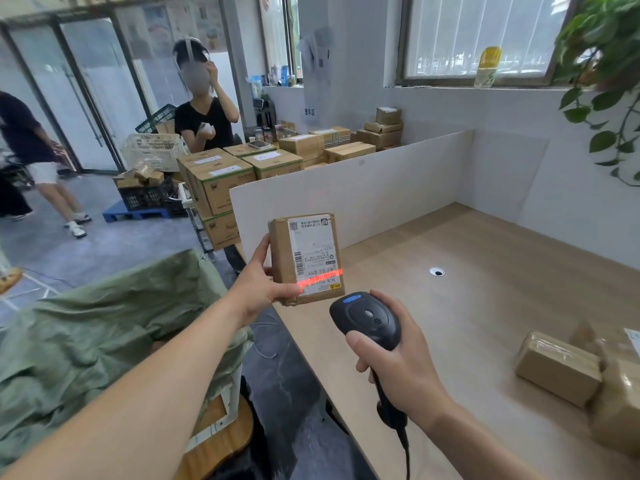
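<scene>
My left hand [260, 279] grips a small cardboard parcel [306, 258] by its left edge and holds it upright above the near left corner of the wooden table [467, 289]. A white shipping label faces me. A red scan line glows across the label's lower part. My right hand [398, 368] grips the handle of a black barcode scanner [367, 318] with a blue button on top. The scanner's head sits just below and right of the parcel, pointing at it. Its cable hangs down toward me.
Two taped cardboard parcels [557, 367] lie at the table's right edge. A white partition [363, 192] borders the table's far side. A green sack [104, 327] lies open on my left. Stacked cartons [221, 181], crates and two people stand beyond. A plant [609, 81] hangs top right.
</scene>
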A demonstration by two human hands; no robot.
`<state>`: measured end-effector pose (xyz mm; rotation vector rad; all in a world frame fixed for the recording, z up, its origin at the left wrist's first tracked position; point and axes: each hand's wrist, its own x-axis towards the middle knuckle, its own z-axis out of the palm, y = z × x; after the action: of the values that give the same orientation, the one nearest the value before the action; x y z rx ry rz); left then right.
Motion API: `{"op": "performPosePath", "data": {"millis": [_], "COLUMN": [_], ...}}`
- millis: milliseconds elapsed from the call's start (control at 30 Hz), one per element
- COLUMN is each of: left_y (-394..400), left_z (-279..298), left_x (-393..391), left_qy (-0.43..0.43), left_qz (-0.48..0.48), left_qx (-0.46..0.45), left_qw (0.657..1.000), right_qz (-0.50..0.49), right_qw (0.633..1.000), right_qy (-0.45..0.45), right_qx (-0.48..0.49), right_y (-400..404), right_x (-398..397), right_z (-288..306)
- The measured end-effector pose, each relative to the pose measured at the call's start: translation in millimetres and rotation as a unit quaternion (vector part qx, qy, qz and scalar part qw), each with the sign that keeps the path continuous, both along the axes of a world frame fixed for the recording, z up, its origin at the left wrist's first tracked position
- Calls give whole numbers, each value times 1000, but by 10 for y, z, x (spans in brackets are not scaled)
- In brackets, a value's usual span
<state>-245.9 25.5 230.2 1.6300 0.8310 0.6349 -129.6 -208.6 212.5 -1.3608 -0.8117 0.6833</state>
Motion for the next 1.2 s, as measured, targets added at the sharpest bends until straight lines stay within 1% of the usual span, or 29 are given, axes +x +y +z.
{"op": "performPosePath", "data": {"millis": [100, 267, 400, 567, 667, 767, 900, 1033, 1133, 1200], "left_y": [85, 276, 573, 1103, 1426, 1754, 2040, 2219, 2336, 2433], "left_z": [-20, -50, -70, -155, -271, -527, -934, -1275, -1455, -1518], "left_x": [-80, -260, -470, -932, -1358, -1904, -2617, -3092, -3347, -3501], "left_qy": [-20, -33, -27, -10, 10, 32, 61, 82, 111, 131], "left_qz": [7, 6, 4, 19, 44, 89, 137, 187, 225, 261], "left_qx": [-10, -2, -3, -10, -25, -52, -103, -153, -159, -145], "left_qw": [1000, 999, 1000, 1000, 999, 994, 983, 967, 955, 945], "right_qz": [2, 13, 15, 31, 39, 50, 87, 116, 135, 143], "right_qw": [1000, 1000, 1000, 999, 999, 999, 996, 993, 991, 990], "right_qy": [2, -9, -13, -17, -21, -17, -16, -11, -7, -8], "right_qx": [6, 7, 16, 10, 10, 6, -4, -7, -11, -15], "right_y": [83, 305, 592, 1126, 1498, 1842, 2226, 2509, 2693, 2788], "right_x": [-76, -221, -375, -696, -922, -1167, -1491, -1769, -1914, -1978], "right_z": [-7, 17, 41, 12, -45, -145, -289, -386, -427, -440]}}
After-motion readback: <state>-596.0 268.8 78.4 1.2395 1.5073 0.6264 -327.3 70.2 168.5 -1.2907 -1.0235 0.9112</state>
